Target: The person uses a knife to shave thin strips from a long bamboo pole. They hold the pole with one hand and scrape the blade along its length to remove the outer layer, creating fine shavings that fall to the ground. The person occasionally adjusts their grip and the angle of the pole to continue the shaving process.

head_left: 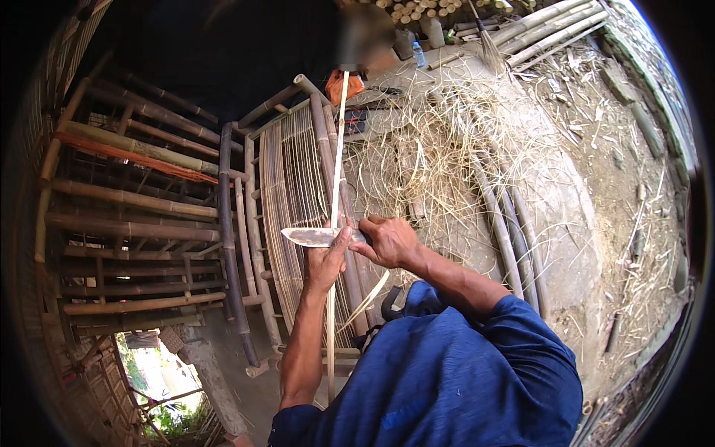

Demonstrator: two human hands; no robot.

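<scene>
In front of me a long pale bamboo strip (337,167) runs away from my body and back past my left forearm. My left hand (326,262) is closed round it, the thumb lying against the knife blade. The broad grey knife (309,237) lies across the strip, its tip pointing left. Its handle is hidden inside my right hand (389,240), which is wrapped round it. Beside my right wrist a thin curled sliver (370,298) hangs down. Underneath both hands is a bamboo slat bench (287,171).
A tangle of bamboo shavings (447,141) covers the ground at right, with dark poles (514,231) lying through it. Bamboo racks (141,223) stand at left. At the back are a water bottle (418,54), a broom (491,54), an orange bag (344,88) and stacked poles (555,28).
</scene>
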